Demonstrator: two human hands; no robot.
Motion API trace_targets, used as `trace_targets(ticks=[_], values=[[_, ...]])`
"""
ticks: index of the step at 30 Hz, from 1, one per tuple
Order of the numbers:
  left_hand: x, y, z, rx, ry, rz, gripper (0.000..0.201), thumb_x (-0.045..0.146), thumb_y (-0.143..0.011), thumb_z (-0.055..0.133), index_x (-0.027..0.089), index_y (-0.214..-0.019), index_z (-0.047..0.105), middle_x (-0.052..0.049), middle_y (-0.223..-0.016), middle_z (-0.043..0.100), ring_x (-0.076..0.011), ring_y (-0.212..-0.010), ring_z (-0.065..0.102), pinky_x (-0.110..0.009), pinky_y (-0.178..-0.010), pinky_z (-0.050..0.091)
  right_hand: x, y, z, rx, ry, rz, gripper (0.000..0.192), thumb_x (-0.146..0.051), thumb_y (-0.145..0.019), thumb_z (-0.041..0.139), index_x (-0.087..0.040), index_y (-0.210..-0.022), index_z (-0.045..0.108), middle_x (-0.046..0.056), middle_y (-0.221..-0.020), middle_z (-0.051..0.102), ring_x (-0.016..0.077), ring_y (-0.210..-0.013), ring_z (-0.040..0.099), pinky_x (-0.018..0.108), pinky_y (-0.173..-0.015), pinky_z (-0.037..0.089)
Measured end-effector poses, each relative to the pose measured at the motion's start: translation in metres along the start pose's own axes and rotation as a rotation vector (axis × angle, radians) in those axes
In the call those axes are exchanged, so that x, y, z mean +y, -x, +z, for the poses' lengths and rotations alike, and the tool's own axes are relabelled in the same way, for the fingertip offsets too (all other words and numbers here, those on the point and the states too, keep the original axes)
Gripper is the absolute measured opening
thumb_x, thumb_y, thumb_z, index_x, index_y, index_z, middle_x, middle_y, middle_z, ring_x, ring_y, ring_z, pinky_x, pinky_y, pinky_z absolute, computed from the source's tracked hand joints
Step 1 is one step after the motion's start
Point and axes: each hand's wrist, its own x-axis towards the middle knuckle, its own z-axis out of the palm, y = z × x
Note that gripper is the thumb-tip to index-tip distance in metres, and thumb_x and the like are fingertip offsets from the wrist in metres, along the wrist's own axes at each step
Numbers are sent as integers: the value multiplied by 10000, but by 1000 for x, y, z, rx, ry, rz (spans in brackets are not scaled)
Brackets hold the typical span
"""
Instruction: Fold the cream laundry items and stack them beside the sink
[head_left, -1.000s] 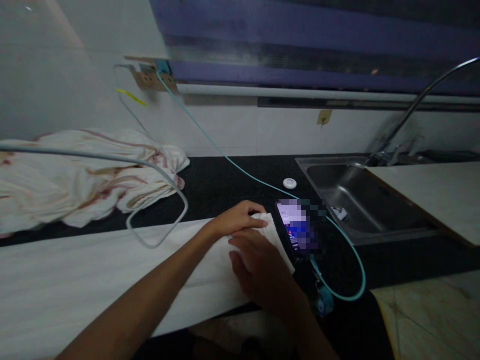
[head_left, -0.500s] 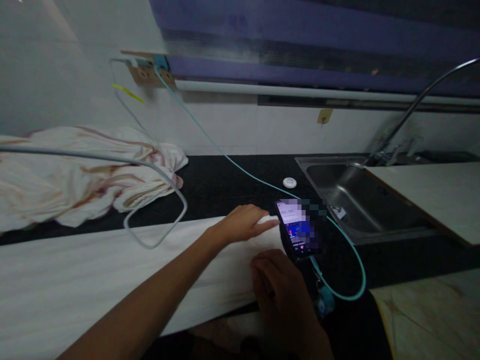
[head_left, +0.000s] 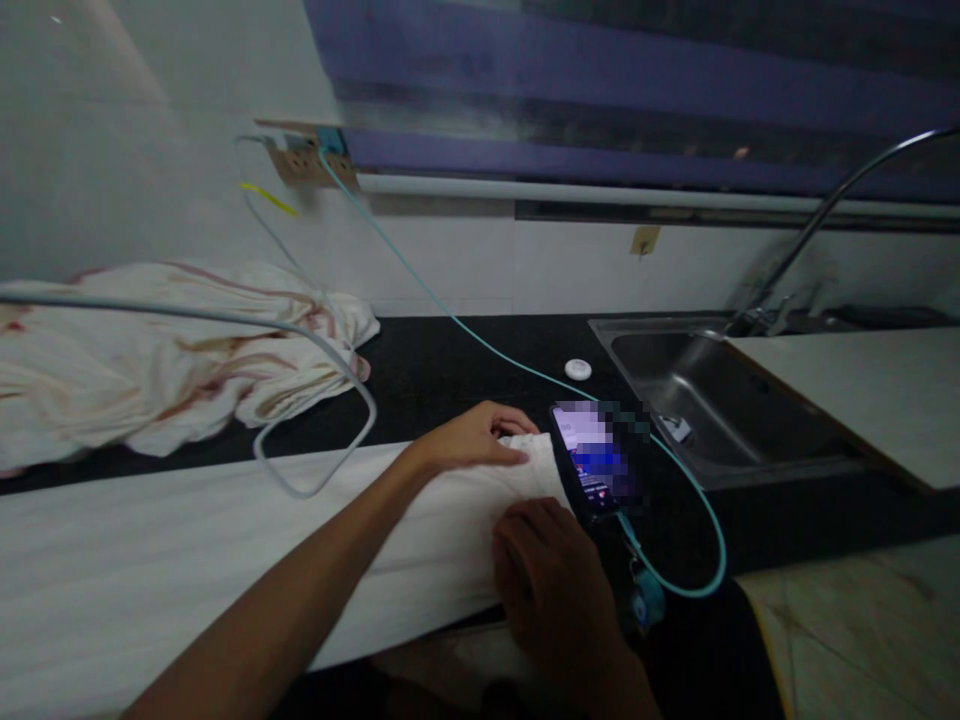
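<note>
A long white cloth (head_left: 225, 540) lies flat along the front of the dark counter, its short end beside the phone. At the far corner of that end, my left hand (head_left: 472, 437) has the cloth edge between its thumb and curled fingers. My right hand (head_left: 555, 580) is closed at the near corner, with bent fingers against the cloth; its fingertips are partly hidden. Just right of the cloth end lies a lit phone (head_left: 589, 460), part of its screen pixelated. A teal cable (head_left: 720, 540) plugs into it.
A crumpled, stained cloth (head_left: 172, 350) lies at the back left, under a looping grey cord (head_left: 360, 430). Near the sink (head_left: 652, 400) sits a white round object (head_left: 577, 370). A pale board (head_left: 862, 390) covers the sink's right part. Wall sockets (head_left: 300, 160) hold plugs.
My left hand has drawn slightly back left from the phone, and its fingers curl more. More of the cloth's end shows. My right hand has shifted slightly left.
</note>
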Motion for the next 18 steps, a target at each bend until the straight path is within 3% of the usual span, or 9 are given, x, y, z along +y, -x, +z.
trace_targets(ticks=[4, 8, 11, 15, 18], values=[[-4, -3, 5, 70, 57, -92, 383, 337, -605, 896, 128, -894, 756, -66, -862, 774, -132, -713, 650, -233, -650, 440, 0, 0, 2, -1, -6, 3, 137, -110, -989, 534, -209, -975, 629, 53, -988, 671, 244, -938, 590, 391, -839, 460], [0, -3, 8, 93, 43, -133, 356, 324, -562, 912, 124, -814, 761, -55, -766, 755, -119, -625, 617, -217, -574, 396, 0, 2, 3, 54, -41, -25, 140, -108, -994, 529, -207, -963, 624, 54, -984, 672, 238, -941, 602, 393, -845, 488], [0, -3, 9, 124, 51, -94, 314, 301, -560, 918, 130, -781, 774, -54, -783, 761, -118, -668, 641, -222, -628, 442, 2, 9, -1, 259, -129, -49, 174, -91, -999, 510, -212, -1042, 628, 60, -1032, 676, 213, -975, 629, 357, -855, 522], [3, -3, 8, 131, 163, -29, 281, 242, -536, 936, 134, -732, 767, -39, -742, 747, -107, -667, 644, -220, -660, 471, 8, 30, -3, 573, -48, 122, 120, -186, -1016, 575, -211, -1107, 649, 91, -1099, 686, 216, -1032, 665, 349, -876, 549], [13, -1, 9, 86, 301, 39, 276, 222, -523, 946, 135, -697, 750, -73, -776, 775, -155, -714, 707, -252, -688, 526, 12, 46, 0, 572, 15, 264, 295, -362, -984, 686, -191, -1222, 649, 135, -1162, 721, 261, -1038, 710, 381, -850, 592]])
